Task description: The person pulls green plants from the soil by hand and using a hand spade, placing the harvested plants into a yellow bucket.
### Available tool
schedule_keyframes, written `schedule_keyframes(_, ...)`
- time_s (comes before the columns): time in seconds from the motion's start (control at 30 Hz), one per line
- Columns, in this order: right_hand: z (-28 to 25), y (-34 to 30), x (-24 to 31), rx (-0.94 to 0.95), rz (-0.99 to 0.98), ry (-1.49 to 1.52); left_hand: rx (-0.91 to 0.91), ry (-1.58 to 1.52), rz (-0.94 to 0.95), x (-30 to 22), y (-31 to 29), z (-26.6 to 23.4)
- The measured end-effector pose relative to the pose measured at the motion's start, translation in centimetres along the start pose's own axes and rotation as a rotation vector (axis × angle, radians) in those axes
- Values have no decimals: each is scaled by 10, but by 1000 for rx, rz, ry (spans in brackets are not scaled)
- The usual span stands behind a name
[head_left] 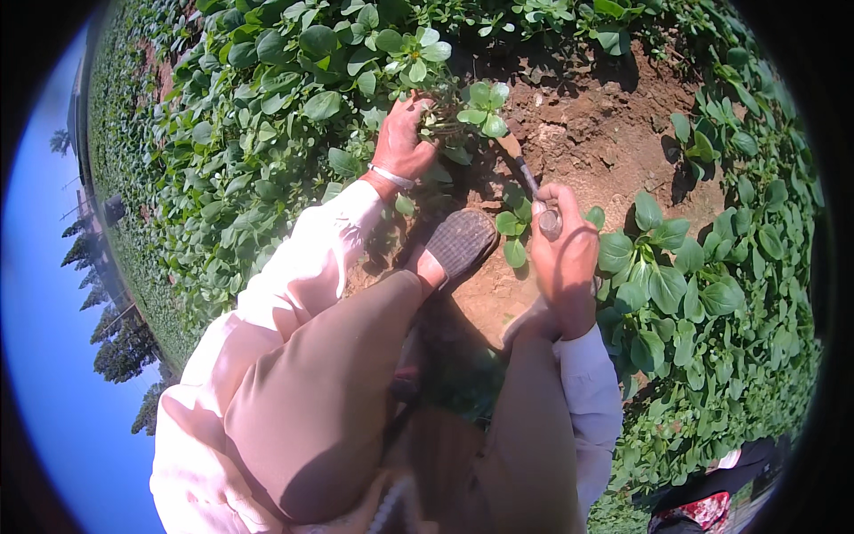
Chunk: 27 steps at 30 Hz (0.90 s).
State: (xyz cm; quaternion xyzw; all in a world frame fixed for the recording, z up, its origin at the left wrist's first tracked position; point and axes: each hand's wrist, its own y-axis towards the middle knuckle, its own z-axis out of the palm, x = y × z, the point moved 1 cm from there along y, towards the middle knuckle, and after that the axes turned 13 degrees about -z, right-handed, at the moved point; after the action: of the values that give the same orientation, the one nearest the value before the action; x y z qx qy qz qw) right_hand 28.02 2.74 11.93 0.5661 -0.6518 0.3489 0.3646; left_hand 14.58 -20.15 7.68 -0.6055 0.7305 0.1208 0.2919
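Two bare hands at work over a patch of bare reddish-brown soil (578, 133), leafy green plants crowding its edges; left hand (407, 142) at the upper middle of the view, fingers curled shut around a tuft of thin-stemmed greenery (452, 133) at the margin of the dense leaf bed (267, 142); a white band (391, 176) circles that wrist.

Right hand (565, 249) closed about the handle of a small digging tool (528, 175); rounded handle end (551, 224) shows above the curled fingers; metal shaft slants up and left, its brownish blade (509, 145) low at the soil, just beside a small broad-leaved plant (485, 109) and near the tuft; whether blade touches earth, cannot tell.

Second small seedling (511, 227) stands between shoe and right hand; larger rosette (663, 267) to the right of that hand.

Containers: one dark ribbed shoe (461, 245), a foot inside it, sole edge dusty with soil; at the lower right rim, a red-and-white patterned cloth (707, 510) lies against something dark, too distorted to tell whether a bag.
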Motion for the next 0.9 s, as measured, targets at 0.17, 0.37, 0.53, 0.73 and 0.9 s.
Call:
schedule_keyframes(0.17,35,47,4,211,-67,-118,45,564,98,35,51,-7)
schedule_keyframes(0.37,65,98,-2,202,24,-24,169,569,-92,29,90,-6)
schedule_keyframes(0.53,48,65,11,223,112,75,336,220,-380,74,104,-25)
schedule_keyframes(0.73,83,96,-1,121,3,1,344,26,-323,47,111,-3)
schedule_keyframes(0.9,52,81,-6,9,93,150,385,-347,-566,38,90,-50)
